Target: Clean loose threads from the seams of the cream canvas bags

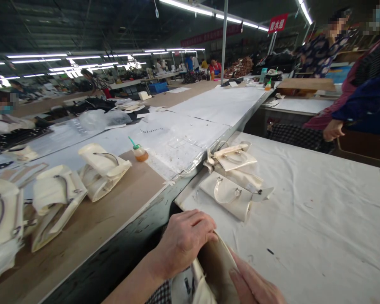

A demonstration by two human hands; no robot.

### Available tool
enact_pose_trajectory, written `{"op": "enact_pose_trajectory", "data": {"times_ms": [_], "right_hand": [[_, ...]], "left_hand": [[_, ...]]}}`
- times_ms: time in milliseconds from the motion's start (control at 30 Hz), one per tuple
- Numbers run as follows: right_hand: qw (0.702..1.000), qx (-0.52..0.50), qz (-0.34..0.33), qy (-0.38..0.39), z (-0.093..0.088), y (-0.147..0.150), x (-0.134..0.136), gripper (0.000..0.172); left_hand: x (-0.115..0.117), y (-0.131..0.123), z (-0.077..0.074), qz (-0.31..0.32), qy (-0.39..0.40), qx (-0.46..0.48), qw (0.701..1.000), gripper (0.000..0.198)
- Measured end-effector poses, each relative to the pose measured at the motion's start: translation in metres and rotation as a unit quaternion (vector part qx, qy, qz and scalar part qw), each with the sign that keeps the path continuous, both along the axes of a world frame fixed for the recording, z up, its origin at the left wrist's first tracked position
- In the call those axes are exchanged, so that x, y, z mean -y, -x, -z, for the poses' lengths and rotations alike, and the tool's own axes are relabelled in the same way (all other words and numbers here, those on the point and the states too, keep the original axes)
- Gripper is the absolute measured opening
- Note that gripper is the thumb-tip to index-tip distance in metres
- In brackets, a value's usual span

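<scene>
A small, clear squeeze bottle with a green nozzle (140, 153) stands on the left surface (114, 223), partly filled with amber liquid. The container in hand is a cream, leather-like bag (215, 268) with a tan interior, its mouth gaping; nothing can be made out inside. It is at the near edge of the scene, in front of the person's body, between the two surfaces.

The left hand (185, 234) reaches in from the near left, wrist bent and knuckles up, its fingers curled together over the bag's far rim and pinching it. The right hand (256, 280) lies along the bag's right side, fingers close together and gripping the curved edge; its lower part is cut off.

Stiff, glossy cream bags with curved handles (229, 192) lie clustered on the right surface (313, 211), which wears a creased white covering. On the left, over matte brown paper, sit slouching cream bag pieces with thin dark handles (58, 190), their folded panels smooth and softly rounded.
</scene>
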State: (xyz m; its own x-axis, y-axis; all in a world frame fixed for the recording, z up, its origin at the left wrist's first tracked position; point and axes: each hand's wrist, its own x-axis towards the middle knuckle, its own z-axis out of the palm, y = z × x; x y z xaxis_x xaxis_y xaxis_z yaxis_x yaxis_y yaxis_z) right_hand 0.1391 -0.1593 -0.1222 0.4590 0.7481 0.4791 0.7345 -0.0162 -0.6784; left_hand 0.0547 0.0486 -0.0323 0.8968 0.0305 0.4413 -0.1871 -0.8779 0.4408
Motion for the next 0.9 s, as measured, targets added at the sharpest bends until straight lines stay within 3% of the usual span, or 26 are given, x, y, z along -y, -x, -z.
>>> {"op": "enact_pose_trajectory", "data": {"times_ms": [133, 267, 367, 467, 633, 767, 900], "right_hand": [[0.996, -0.022, -0.074, 0.053, -0.004, -0.006, 0.003, 0.043], [0.987, -0.035, -0.13, 0.093, -0.032, -0.015, -0.008, 0.046], [0.983, -0.074, -0.128, 0.106, -0.049, -0.017, -0.023, 0.043], [0.986, -0.056, -0.112, 0.11, -0.051, -0.017, -0.036, 0.04], [0.993, 0.024, -0.093, 0.064, -0.048, -0.015, -0.045, 0.036], [0.994, 0.008, -0.1, 0.045, -0.056, -0.011, -0.049, 0.038], [0.994, -0.026, -0.093, 0.043, -0.06, -0.007, -0.055, 0.037]], "left_hand": [[0.004, -0.002, -0.001, -0.018, -0.004, 0.005, 1.0, 0.014], [0.012, -0.001, -0.004, -0.035, -0.017, 0.005, 0.999, 0.017], [0.019, 0.001, -0.008, -0.043, -0.041, -0.002, 0.998, 0.018], [0.022, 0.005, -0.012, -0.054, -0.047, -0.013, 0.997, 0.016], [0.016, 0.016, -0.018, -0.072, 0.086, -0.099, 0.989, 0.019], [0.01, 0.026, -0.026, -0.128, 0.202, -0.143, 0.96, 0.052], [0.009, 0.032, -0.03, -0.169, 0.209, -0.163, 0.949, 0.04]]}}
